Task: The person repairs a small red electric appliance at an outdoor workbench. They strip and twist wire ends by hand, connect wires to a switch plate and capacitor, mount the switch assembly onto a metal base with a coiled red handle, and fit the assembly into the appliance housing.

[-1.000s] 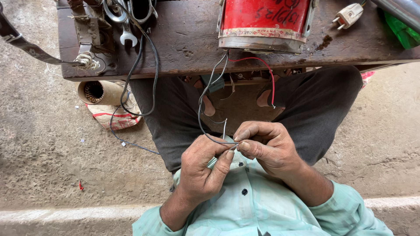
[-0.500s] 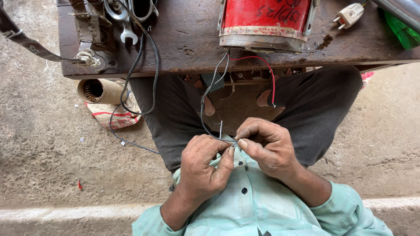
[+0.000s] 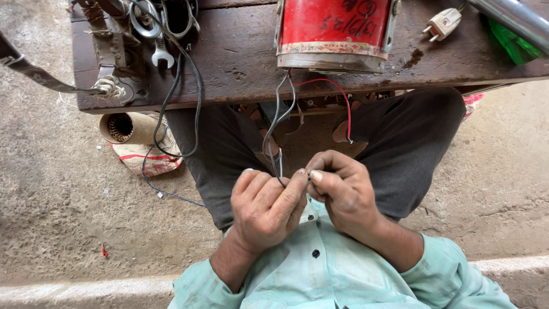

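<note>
A spanner (image 3: pixel 162 56) lies at the counter's (image 3: pixel 240 63) left end, the red drum (image 3: pixel 334 28) further right. Grey wires (image 3: pixel 276 123) drop from under the drum to the hands, which meet above the lap. The left hand (image 3: pixel 266 209) pinches the wires at its fingertips; the right hand (image 3: pixel 340 191), touching it, is clenched on the wire end.
</note>
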The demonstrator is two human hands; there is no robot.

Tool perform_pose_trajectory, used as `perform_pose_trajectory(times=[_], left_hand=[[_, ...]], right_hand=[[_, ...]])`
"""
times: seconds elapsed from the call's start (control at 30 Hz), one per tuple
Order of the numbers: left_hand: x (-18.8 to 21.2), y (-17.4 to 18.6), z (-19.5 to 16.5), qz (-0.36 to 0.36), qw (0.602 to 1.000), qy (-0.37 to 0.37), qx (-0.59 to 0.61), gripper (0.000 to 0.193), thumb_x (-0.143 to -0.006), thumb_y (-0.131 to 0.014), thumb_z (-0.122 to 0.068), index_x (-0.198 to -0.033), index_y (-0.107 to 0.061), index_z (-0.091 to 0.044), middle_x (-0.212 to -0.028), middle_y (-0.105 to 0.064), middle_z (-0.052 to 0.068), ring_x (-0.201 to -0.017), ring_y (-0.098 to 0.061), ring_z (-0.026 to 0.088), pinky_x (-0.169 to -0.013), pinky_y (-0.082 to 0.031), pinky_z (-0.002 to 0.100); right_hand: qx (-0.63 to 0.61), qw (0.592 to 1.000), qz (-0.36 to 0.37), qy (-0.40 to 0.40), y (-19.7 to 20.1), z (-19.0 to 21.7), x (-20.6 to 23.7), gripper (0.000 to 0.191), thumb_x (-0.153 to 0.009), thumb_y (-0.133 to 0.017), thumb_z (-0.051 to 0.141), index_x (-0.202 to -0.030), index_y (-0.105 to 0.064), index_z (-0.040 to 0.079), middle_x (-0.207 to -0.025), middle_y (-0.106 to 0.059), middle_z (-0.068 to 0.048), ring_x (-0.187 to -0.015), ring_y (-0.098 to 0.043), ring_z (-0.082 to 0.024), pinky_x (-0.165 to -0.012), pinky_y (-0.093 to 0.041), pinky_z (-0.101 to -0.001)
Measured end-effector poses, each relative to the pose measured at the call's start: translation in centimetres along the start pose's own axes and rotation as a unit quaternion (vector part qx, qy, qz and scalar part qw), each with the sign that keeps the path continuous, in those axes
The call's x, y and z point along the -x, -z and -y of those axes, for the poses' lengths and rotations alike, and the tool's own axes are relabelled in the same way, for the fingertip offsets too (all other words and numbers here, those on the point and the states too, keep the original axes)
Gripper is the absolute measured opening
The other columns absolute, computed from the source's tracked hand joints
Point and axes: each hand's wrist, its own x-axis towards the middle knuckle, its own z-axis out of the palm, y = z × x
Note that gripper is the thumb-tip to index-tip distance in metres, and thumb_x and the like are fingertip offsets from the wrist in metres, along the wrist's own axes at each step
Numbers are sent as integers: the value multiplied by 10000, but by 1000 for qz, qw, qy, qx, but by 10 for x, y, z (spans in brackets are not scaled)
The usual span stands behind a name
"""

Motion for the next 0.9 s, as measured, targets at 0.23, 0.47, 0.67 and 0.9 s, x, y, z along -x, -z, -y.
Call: perform_pose_trajectory(times=[0.23,0.47,0.67,0.9], left_hand=[[-6,5,4,37,976,119,178,178,-892,-787,-67,-1050,-710,-40,-755,-608,37,-657,-583,178,-625,-447,342],[-4,18,8,108,913,233,317,109,-914,-756,-84,-1012,-736,-39,-746,-684,57,-624,-639,157,-575,-489,296],[-6,21,9,121,934,172,288,122,-930,-759,-96,-1034,-714,-52,-787,-669,57,-689,-645,188,-633,-502,327],[-11,13,13,57,994,-86,44,303,-839,-782,-56,-1122,-718,32,-733,-519,26,-636,-520,198,-614,-411,378]], right_hand=[[175,981,81,33,14,29,-4,183,-937,-737,73,-1084,-698,-29,-898,-666,-85,-754,-624,-134,-652,-509,-271],[591,652,187,437,-9,76,-20,321,-833,-839,67,-1126,-710,35,-994,-675,-96,-852,-676,-231,-723,-568,-353],[648,508,271,497,-5,87,-19,294,-771,-780,117,-1036,-733,-2,-977,-691,-110,-814,-678,-248,-631,-537,-372],[155,986,48,-28,5,22,3,110,-981,-625,52,-1020,-663,-43,-794,-612,-70,-739,-549,-140,-650,-473,-289]])
